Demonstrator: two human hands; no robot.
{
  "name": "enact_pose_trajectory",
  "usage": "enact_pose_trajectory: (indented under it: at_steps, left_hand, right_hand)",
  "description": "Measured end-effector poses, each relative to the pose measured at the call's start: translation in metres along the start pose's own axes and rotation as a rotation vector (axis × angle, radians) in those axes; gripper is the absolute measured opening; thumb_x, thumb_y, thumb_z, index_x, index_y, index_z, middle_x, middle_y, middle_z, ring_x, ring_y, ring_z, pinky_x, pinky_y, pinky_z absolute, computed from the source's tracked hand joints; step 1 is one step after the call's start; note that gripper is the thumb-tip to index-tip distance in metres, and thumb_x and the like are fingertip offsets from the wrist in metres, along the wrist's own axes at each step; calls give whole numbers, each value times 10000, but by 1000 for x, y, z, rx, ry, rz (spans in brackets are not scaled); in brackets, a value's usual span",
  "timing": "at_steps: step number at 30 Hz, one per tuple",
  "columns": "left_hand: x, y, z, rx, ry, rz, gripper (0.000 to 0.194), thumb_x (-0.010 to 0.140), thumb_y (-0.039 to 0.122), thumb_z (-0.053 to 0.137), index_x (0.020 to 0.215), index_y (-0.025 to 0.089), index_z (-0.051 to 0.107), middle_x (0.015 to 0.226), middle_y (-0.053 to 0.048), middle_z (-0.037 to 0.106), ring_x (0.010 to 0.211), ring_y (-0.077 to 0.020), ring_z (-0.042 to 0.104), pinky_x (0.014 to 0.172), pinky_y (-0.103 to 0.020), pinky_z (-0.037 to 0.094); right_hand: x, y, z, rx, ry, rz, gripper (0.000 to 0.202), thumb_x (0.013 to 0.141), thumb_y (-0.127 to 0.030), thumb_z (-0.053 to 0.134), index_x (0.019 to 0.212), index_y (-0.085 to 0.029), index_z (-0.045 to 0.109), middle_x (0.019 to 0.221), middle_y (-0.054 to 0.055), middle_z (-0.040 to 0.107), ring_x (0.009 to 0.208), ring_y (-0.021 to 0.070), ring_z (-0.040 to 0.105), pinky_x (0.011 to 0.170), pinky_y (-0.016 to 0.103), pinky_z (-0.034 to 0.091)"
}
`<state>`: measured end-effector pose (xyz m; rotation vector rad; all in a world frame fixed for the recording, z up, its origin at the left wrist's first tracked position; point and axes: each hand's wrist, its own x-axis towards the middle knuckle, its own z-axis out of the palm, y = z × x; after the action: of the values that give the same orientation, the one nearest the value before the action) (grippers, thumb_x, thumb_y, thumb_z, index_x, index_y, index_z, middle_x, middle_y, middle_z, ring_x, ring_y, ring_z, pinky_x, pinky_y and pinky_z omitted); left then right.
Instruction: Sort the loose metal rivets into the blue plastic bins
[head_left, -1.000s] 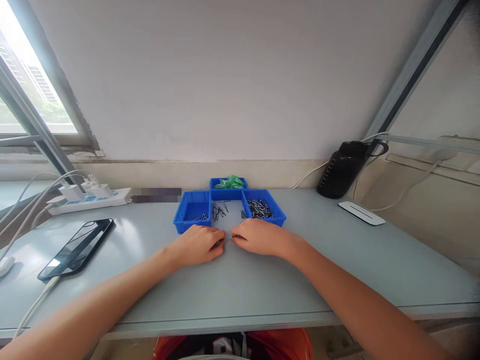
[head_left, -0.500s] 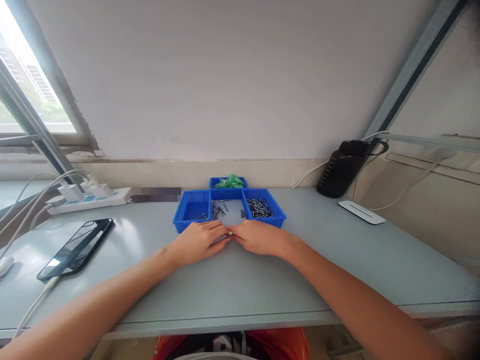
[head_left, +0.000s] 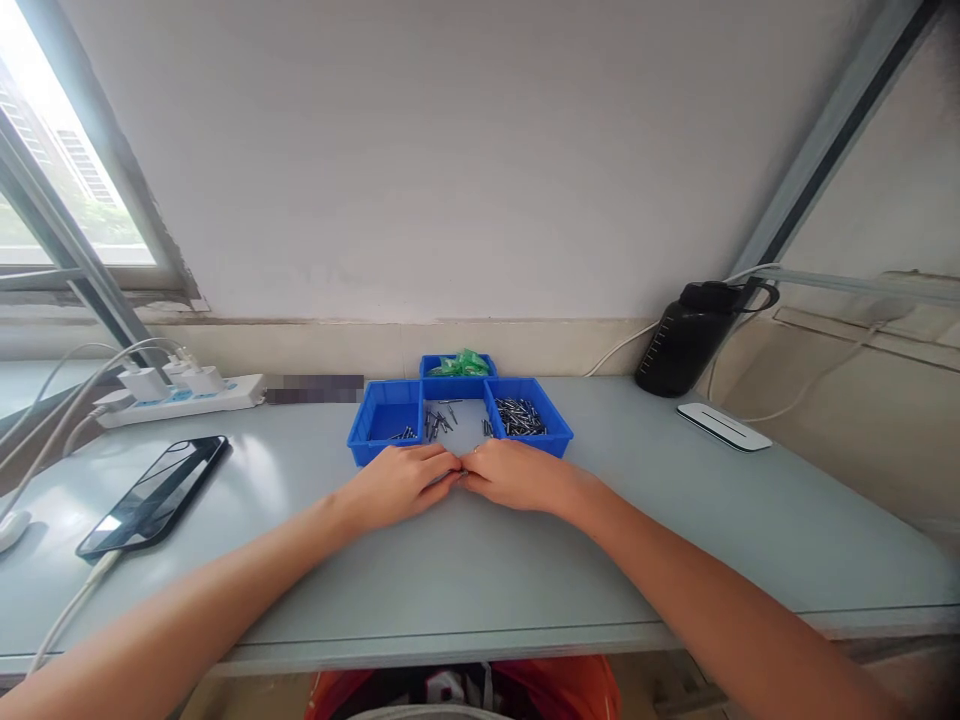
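Observation:
My left hand [head_left: 400,482] and my right hand [head_left: 523,474] meet fingertip to fingertip just above the table. Between them is a small metal piece [head_left: 464,473], mostly hidden by the fingers of both closed hands. Behind the left hand stands a blue bin [head_left: 355,432] with a few metal pieces [head_left: 406,433] in its front corner. A second blue bin [head_left: 559,425], behind the right hand, holds a heap of slim metal pins [head_left: 519,415]. Several loose pins [head_left: 437,422] lie on the table between these bins.
Farther back, a third blue bin [head_left: 457,388] contains green plastic packets [head_left: 466,363]. To the left are a phone [head_left: 154,495] on a cable and a power strip [head_left: 232,393]. A black bottle [head_left: 684,340] and a white flat device [head_left: 724,427] stand right.
The small metal piece has turned between my fingertips: its round end faced me before, and now only a thin sliver shows. My hands stay in nearly the same place.

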<state>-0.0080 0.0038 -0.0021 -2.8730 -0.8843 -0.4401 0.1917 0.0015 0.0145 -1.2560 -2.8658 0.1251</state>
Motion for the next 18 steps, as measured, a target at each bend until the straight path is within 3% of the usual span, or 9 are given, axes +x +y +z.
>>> enact_pose_trajectory:
  at_steps: [6,18]
  left_hand:
    - [0,2,-3,-29,-75,16,194,915,195,388,965,188,575,840,-9,637,708,-121,595,608,-229,418]
    - [0,-3,3,10,-57,46,204,943,210,386,1038,186,564,894,-8,635,766,-126,603,636,-238,419]
  right_hand:
    - [-2,-2,-4,41,10,43,328,922,-399,408,819,-188,638,817,50,676,717,169,610,557,254,356]
    - [-2,1,-4,74,40,50,367,905,-450,408,719,-191,590,751,39,648,666,155,570,536,254,325]
